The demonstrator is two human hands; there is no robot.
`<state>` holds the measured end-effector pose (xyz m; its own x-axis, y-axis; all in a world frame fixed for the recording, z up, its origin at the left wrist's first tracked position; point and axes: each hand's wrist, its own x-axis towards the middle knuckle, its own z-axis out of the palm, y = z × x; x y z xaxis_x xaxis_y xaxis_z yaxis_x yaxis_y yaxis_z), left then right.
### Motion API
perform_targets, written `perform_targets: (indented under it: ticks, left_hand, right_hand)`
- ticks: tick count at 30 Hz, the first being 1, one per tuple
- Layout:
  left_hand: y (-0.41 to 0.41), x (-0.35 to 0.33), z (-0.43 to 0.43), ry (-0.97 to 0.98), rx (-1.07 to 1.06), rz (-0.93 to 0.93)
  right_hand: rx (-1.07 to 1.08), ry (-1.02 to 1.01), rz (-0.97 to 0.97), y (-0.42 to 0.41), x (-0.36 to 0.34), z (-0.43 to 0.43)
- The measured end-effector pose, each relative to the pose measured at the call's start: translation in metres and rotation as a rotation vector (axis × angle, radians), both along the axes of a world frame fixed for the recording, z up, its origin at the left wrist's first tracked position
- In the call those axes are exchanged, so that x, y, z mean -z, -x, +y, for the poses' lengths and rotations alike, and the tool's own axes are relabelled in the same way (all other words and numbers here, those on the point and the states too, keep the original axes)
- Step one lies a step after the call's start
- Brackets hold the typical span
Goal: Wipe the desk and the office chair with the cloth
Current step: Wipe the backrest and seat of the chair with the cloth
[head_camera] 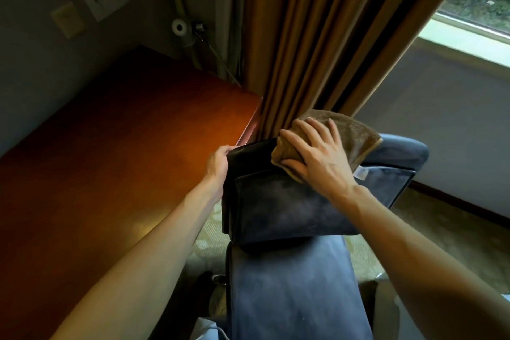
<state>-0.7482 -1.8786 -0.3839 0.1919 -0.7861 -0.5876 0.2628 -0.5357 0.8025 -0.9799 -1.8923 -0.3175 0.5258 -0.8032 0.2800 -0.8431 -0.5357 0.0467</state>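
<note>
The right hand (317,154) presses flat on the cloth (350,135) atop the chair (289,201); the left hand (218,165) grips the chair's edge beside the table (110,146).

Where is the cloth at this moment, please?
In the head view, right of centre, the cloth lies on top of the chair under the right hand, just in front of the curtain.

cloth (356,135) under right hand (320,157): brown plush, napped, matt. chair (289,201) by left hand (218,165): blue-grey suede-like fabric, matt, faint brush marks. desk (124,146) left of left hand: red-brown wood, smooth, semi-gloss. curtain (317,36) beyond right hand: tan fabric, matt.
</note>
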Motion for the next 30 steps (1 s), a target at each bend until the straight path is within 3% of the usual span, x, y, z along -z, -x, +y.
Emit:
perform_targets:
  ticks: [7,12,15,19,23,25,27,30]
  left_hand:
    - [-0.012,0.002,0.016,0.003,-0.03,0.118]
    - [-0.015,0.002,0.023,0.022,-0.003,0.144]
    - [-0.024,0.002,0.022,0.045,0.009,0.276]
    - [-0.033,0.007,0.023,0.09,-0.012,0.434]
    - [-0.039,0.012,0.027,0.092,-0.012,0.603]
    - [-0.041,0.009,0.029,0.125,0.011,0.688]
    - [-0.041,0.005,0.031,0.077,-0.005,0.685]
    - [-0.043,0.007,0.028,0.004,-0.048,0.617]
  right_hand:
    - [-0.235,-0.01,-0.07,-0.058,0.003,0.003]
    - [-0.082,-0.017,0.07,-0.007,-0.006,-0.004]
    - [-0.042,-0.102,0.1,0.007,-0.005,-0.002]
    - [-0.066,-0.067,0.026,-0.002,-0.007,0.002]
    - [-0.245,0.041,-0.051,-0.032,-0.01,0.01]
    - [-0.301,0.033,0.038,-0.069,-0.007,0.016]
    - [-0.254,-0.02,0.132,-0.1,0.001,0.021]
    - [-0.167,-0.041,0.125,-0.111,0.012,0.022]
